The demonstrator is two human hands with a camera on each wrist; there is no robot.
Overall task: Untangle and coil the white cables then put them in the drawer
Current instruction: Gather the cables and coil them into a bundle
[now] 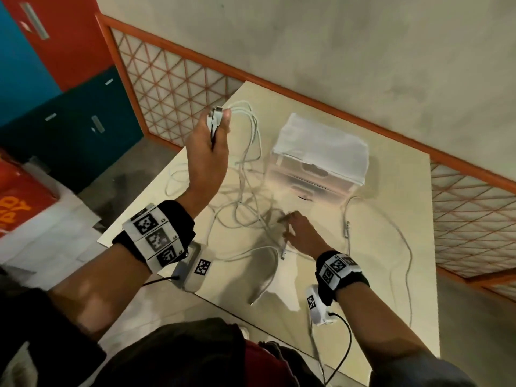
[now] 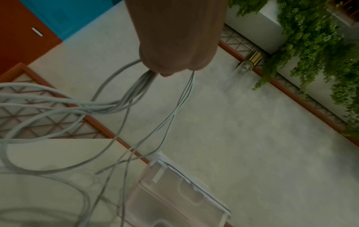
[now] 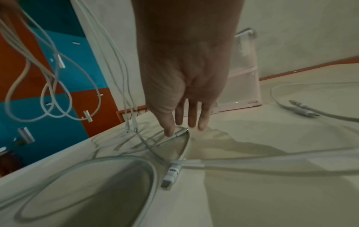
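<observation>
Left hand (image 1: 208, 152) raised, fingers (image 1: 225, 118) curled round gathered white cables (image 1: 248, 152), lifting tangle off surface (image 1: 391, 247). Right hand (image 1: 303, 233) low, fingers (image 3: 191, 116) straight, touching connector (image 3: 179, 133), likely freeing next end. Drawer (image 1: 315, 174) waits shut.

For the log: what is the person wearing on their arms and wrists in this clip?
Both forearms are bare, no sleeves. The left wrist carries a black band with white blocks printed with black square markers, plus a white camera unit with its own marker and a black cable. The right wrist has the same kind of black band, marker blocks, a white unit and a black cable.
</observation>
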